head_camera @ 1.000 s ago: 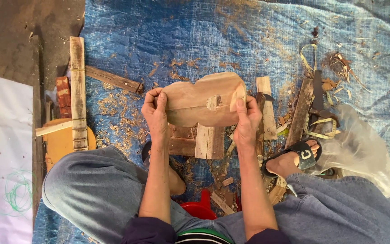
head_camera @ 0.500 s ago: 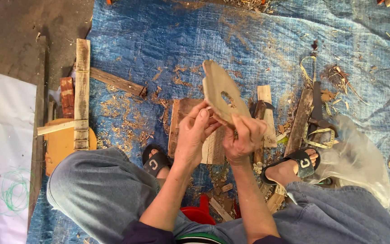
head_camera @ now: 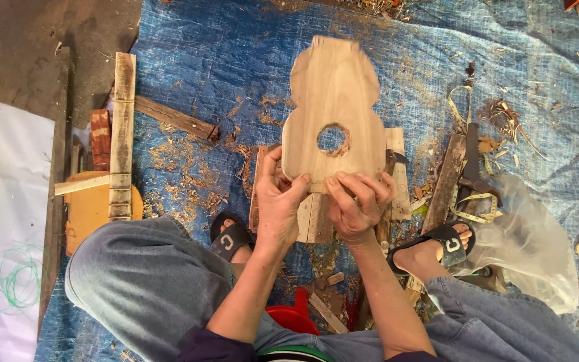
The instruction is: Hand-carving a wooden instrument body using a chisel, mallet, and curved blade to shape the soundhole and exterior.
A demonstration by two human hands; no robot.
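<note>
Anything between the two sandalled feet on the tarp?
Head view: a flat wood block and wood chips lie between left sandal and right sandal, under both hands.

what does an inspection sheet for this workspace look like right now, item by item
surface: blue tarp on the ground, strewn with wood shavings
job's things: flat guitar-shaped wooden board with a round hole, held upright over a small wooden block
clutter: long slat, wood offcut, measuring tape, clear plastic bag, red object between the knees
grippers: left hand and right hand both grip the board's lower edge
cables: nothing seen
surroundings: white sheet at left, dark floor, person's sandalled feet on the tarp
</note>
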